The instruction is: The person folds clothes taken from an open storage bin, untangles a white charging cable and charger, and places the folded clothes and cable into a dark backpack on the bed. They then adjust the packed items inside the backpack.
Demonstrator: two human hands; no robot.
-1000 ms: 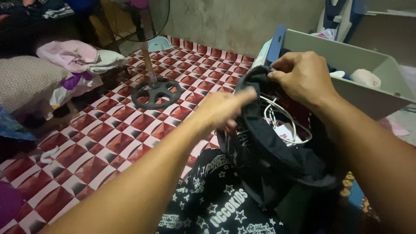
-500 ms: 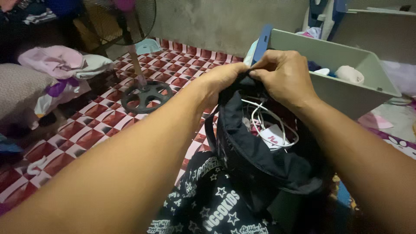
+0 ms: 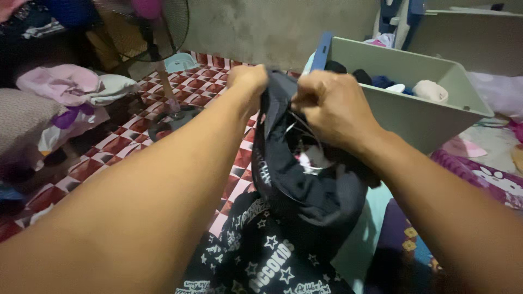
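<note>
Black garment (image 3: pixel 310 190) hangs between both hands, raised above red checkered floor (image 3: pixel 136 141). Left hand (image 3: pixel 248 81) fisted on upper left edge of cloth; right hand (image 3: pixel 332 109) clenched on upper right edge. Grey plastic bin (image 3: pixel 430 117) just behind right hand. Star-print fabric (image 3: pixel 256 256) below.

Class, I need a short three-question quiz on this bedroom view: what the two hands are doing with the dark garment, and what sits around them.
1. True or false: both hands grip the dark garment.
2. Which lies nearest behind the right hand? A) the grey drawer B) the standing fan C) the pink clothes pile
3. Fill in: the floor mat has a red and white ____ pattern.

Key: 1 true, the left hand and right hand both clutch its top edge; 2 A; 3 checked.
</note>
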